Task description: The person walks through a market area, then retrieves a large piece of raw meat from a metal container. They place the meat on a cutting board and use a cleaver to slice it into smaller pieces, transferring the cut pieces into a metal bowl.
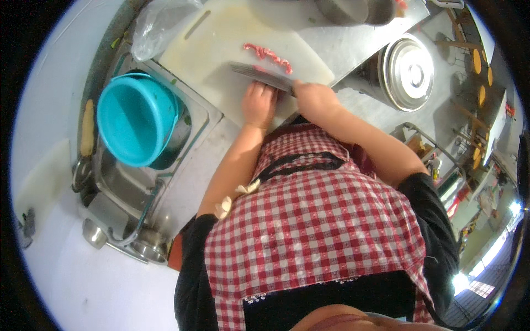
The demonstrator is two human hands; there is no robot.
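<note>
A white plastic cutting board [232,33] lies before me with a row of small red and white raw meat pieces [269,56] on it. My right hand [316,101] is closed around the handle of a wide-bladed knife [263,76], whose blade points left across the board. Just below the blade, my left hand [260,103] rests with bent fingers on something at the board's near part. A bit of dark red meat shows between that hand and the knife; the rest of it is hidden.
Left of the board, a turquoise bucket [161,120] stands in a metal sink [128,182]. A clear plastic bag [153,31] lies at the board's upper left. A metal pot [339,10] is beyond the board, and a lidded steel pot [387,74] stands to the right.
</note>
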